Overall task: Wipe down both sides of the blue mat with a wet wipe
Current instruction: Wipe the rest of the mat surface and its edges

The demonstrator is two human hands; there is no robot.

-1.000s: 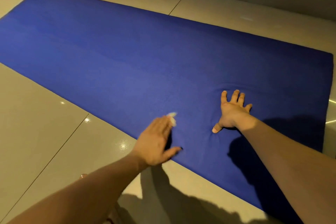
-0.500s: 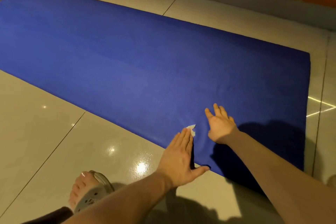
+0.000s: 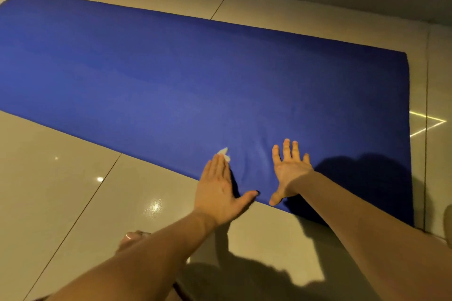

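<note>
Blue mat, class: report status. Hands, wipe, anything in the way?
Left hand flat, pressing wet wipe onto blue mat by near edge. Right hand spread, flat on mat. Foot on floor, off mat.

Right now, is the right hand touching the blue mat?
Touching. The head view shows the right hand spread flat on the blue mat, with wrinkles beside the palm.
</note>
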